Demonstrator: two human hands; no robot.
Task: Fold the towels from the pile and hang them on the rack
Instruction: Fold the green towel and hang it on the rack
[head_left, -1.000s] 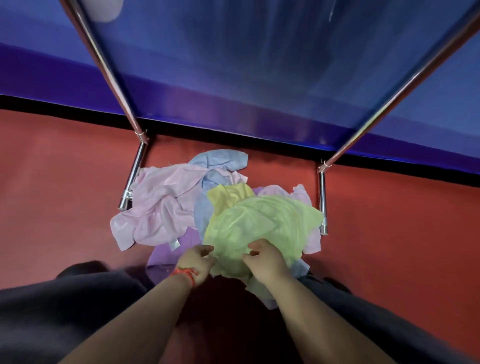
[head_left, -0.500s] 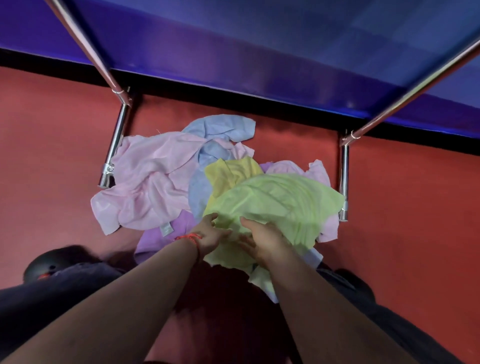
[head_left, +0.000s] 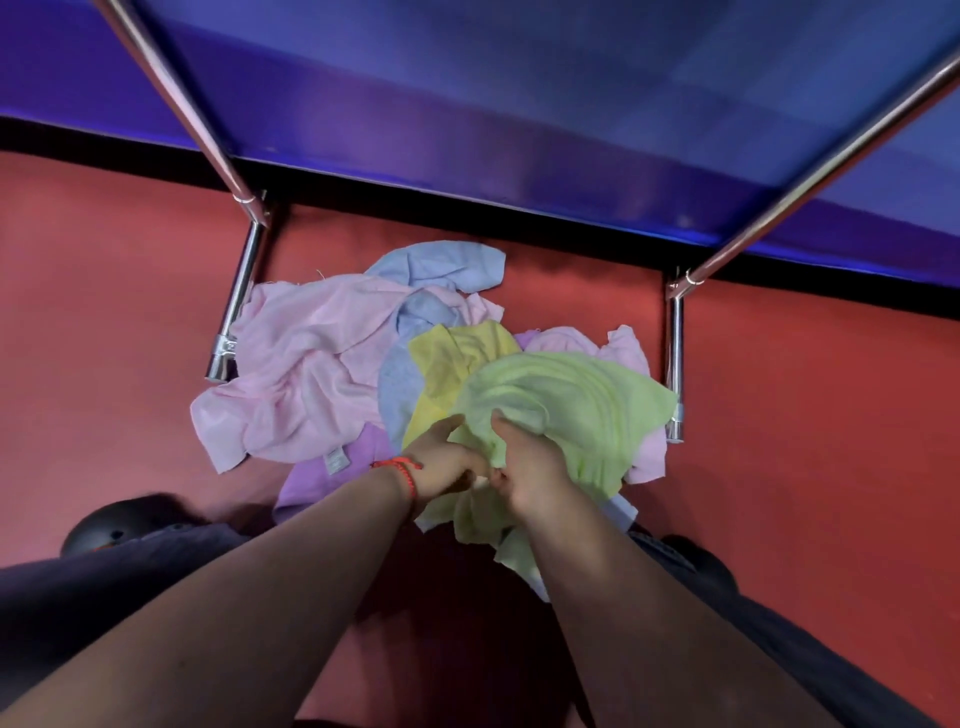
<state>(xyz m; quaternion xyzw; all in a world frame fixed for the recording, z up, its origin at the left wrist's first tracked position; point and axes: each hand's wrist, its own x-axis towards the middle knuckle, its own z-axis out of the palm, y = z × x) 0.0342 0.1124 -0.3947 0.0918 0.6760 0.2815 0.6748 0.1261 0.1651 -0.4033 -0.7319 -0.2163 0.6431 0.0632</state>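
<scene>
A light green towel (head_left: 576, 410) lies on top of a pile of towels on the red floor. My right hand (head_left: 530, 462) grips a bunch of its near edge. My left hand (head_left: 441, 457), with a red thread on the wrist, pinches the same edge right beside it. Under and around the green towel lie a yellow towel (head_left: 457, 358), a pink towel (head_left: 306, 369), a blue towel (head_left: 441, 270) and a purple towel (head_left: 322, 478). The chrome rack rises over the pile, with its left post (head_left: 234, 317) and right post (head_left: 674, 353) on either side.
Rack tubes slant up toward me at the left (head_left: 176, 98) and at the right (head_left: 831, 161). A blue wall with a black skirting (head_left: 467, 202) runs behind the pile. My dark trouser legs and a black shoe (head_left: 114, 525) are at the bottom.
Both hands have gathered more of the green towel's near edge and drawn it together. The head view has shifted a little over the pile.
</scene>
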